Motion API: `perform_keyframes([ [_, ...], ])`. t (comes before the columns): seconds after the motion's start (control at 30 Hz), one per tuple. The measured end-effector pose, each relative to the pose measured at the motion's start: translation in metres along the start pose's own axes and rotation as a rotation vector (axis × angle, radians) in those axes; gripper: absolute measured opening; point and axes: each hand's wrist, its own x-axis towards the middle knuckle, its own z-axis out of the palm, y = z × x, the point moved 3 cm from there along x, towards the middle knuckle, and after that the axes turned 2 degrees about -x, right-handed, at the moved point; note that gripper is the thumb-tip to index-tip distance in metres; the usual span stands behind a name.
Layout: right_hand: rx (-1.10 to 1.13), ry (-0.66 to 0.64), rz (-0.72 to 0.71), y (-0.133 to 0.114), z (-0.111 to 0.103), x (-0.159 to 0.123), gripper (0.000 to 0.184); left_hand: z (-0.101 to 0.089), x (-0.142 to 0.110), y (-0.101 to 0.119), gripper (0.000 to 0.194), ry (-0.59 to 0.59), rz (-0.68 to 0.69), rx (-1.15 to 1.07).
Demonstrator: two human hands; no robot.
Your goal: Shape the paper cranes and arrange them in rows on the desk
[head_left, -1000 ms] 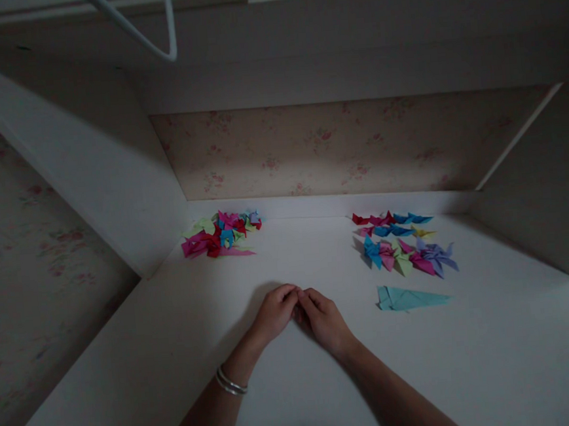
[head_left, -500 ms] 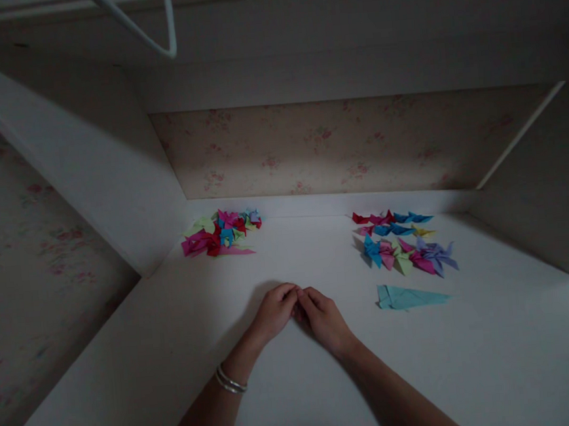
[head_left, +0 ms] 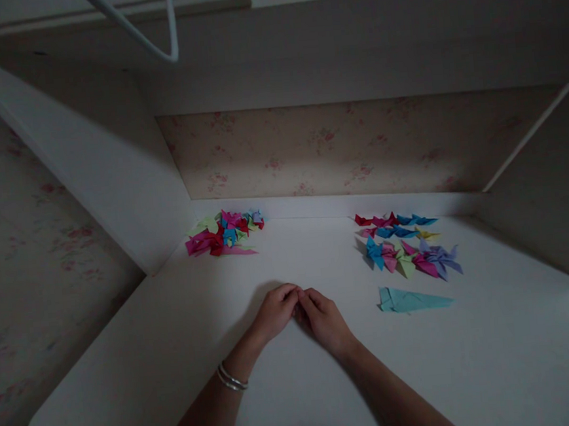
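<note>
Over the middle of the white desk [head_left: 187, 358], my left hand [head_left: 278, 310] and my right hand [head_left: 323, 318] meet at the fingertips. Both have their thumbs and fingers pinched together. Whatever lies between them is hidden by the fingers, and I cannot make it out. To the right of my right hand lies a flat folded strip of teal paper [head_left: 414, 298], wide at its left end and narrowing to the right. Beyond it are several folded paper figures [head_left: 406, 259] in blue, pink, green and purple.
A heap of colourful folded paper [head_left: 222, 234] lies at the back left. Red and blue paper pieces [head_left: 393, 221] lie at the back right. A white side panel [head_left: 113, 161] bounds the left, and a shelf [head_left: 327, 72] overhangs the back. A white cable [head_left: 153, 46] hangs at top left.
The view has shifted slightly, so the desk and paper pieces appear a little farther right. My hands keep the same pinched pose.
</note>
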Motion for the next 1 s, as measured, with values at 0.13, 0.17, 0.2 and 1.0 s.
perform_keyframes([
  [0.13, -0.012, -0.014, -0.018, -0.001, 0.0, 0.0, 0.041, -0.001, 0.0, -0.001, 0.028, 0.002, 0.011, 0.039],
  [0.17, -0.008, -0.022, -0.024, -0.002, 0.0, 0.0, 0.04, -0.002, 0.001, -0.001, 0.03, 0.007, 0.018, 0.06],
  [0.2, -0.001, -0.031, -0.028, -0.002, 0.0, 0.0, 0.039, -0.004, 0.002, -0.002, 0.031, 0.017, 0.026, 0.089],
  [1.0, -0.035, -0.022, -0.008, 0.009, 0.0, 0.01, 0.04, -0.157, 0.085, 0.0, 0.028, 0.018, 0.138, 1.367],
])
